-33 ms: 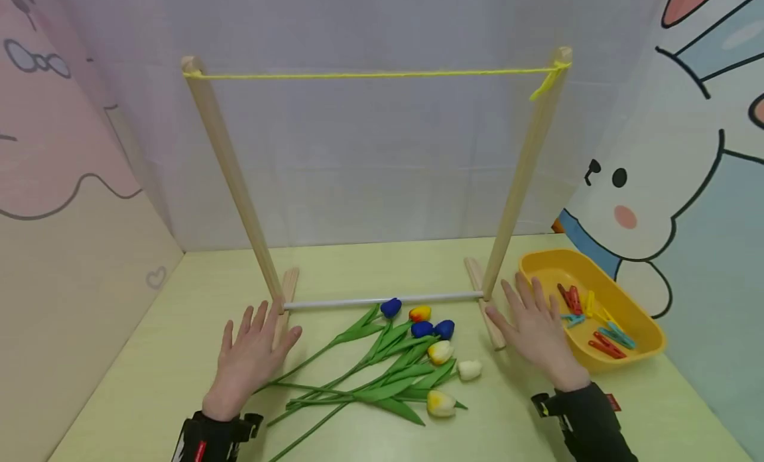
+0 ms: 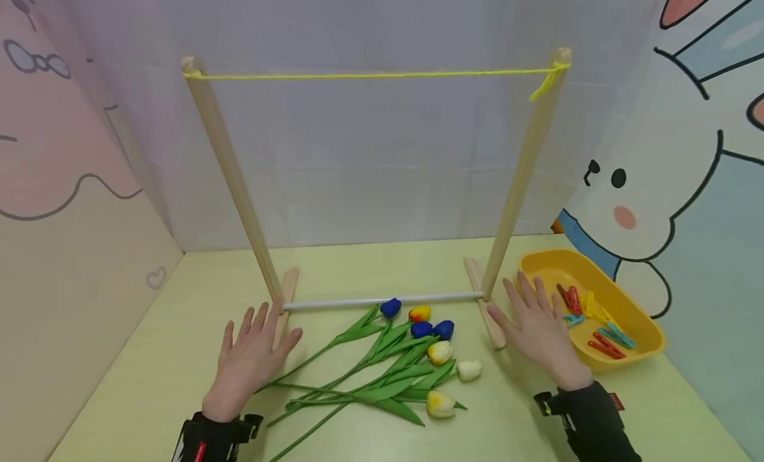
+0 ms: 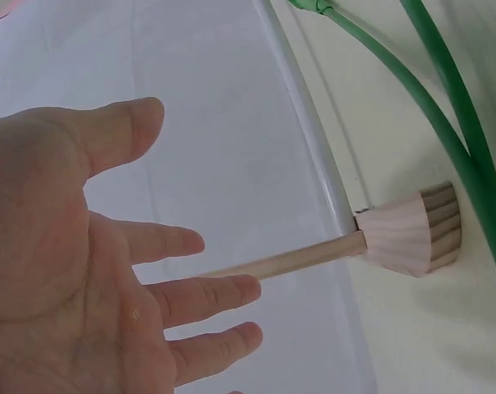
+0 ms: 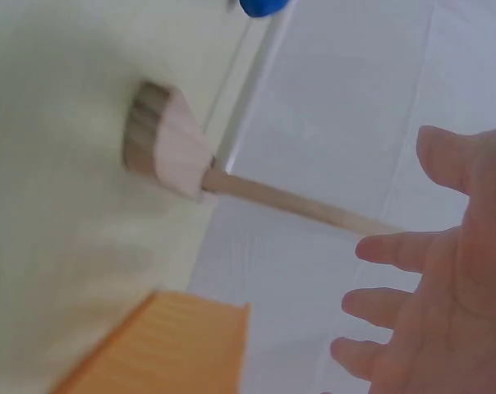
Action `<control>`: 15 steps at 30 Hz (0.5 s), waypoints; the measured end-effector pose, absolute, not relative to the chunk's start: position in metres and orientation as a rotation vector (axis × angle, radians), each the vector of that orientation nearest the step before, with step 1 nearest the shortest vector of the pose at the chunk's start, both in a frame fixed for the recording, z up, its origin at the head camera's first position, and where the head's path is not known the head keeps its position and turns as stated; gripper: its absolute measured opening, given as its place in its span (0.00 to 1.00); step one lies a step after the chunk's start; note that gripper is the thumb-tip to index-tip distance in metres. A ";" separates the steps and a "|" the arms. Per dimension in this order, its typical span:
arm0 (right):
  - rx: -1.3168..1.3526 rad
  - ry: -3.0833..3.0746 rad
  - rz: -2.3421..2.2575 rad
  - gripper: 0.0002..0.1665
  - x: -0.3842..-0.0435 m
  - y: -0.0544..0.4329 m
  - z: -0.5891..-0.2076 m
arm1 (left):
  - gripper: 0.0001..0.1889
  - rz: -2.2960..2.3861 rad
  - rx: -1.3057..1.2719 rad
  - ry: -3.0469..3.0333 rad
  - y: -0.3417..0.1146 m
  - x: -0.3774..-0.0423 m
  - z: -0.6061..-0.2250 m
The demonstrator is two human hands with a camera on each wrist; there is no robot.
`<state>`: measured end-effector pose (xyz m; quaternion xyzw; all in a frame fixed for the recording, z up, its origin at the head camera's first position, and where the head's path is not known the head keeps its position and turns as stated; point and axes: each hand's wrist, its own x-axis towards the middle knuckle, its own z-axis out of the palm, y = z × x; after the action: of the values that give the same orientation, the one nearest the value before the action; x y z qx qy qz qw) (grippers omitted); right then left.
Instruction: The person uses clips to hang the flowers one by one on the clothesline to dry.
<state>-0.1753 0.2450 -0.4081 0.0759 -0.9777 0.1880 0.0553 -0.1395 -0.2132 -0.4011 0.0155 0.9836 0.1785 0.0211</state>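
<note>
My left hand (image 2: 247,356) is held with fingers spread near the left foot of a wooden frame, to the left of the tulip stems. Its bare palm faces the left wrist camera, where the frame's wooden foot (image 3: 400,234) shows beyond the fingers. On the other side, my right hand (image 2: 543,329) is spread between the right post (image 2: 525,177) and a yellow basket (image 2: 650,343), overlapping the basket's near-left rim in the head view. Nothing lies in either palm. Artificial tulips (image 2: 388,389) with blue, white, yellow and red-yellow heads lie between the hands.
A yellow string (image 2: 370,75) runs between the tops of the two posts. Low down, a white rod (image 2: 334,303) joins their feet. Several red, yellow and blue clothespins (image 2: 609,348) lie in the basket. A pale wall (image 2: 382,197) stands behind the table.
My right hand has shifted very slightly to the right. The left hand, tulips and frame look unmoved.
</note>
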 end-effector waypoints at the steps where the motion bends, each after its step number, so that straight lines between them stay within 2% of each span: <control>1: 0.232 -2.973 0.555 0.49 -0.176 0.248 -0.405 | 0.42 0.547 0.060 3.066 -0.212 -0.139 -0.400; 8: 0.247 -3.093 0.456 0.50 -0.185 0.275 -0.374 | 0.29 0.552 0.288 3.279 -0.199 -0.137 -0.405; 12: 0.235 -3.158 0.428 0.54 -0.202 0.298 -0.363 | 0.24 0.609 0.396 3.313 -0.190 -0.140 -0.411; 15: 0.299 -3.168 0.463 0.52 -0.218 0.315 -0.363 | 0.22 0.645 0.442 3.313 -0.186 -0.142 -0.414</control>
<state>-0.2179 0.3148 -0.3626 0.0929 -0.9845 0.1439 -0.0368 -0.1422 -0.1857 -0.4142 0.1287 0.9649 0.1877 -0.1309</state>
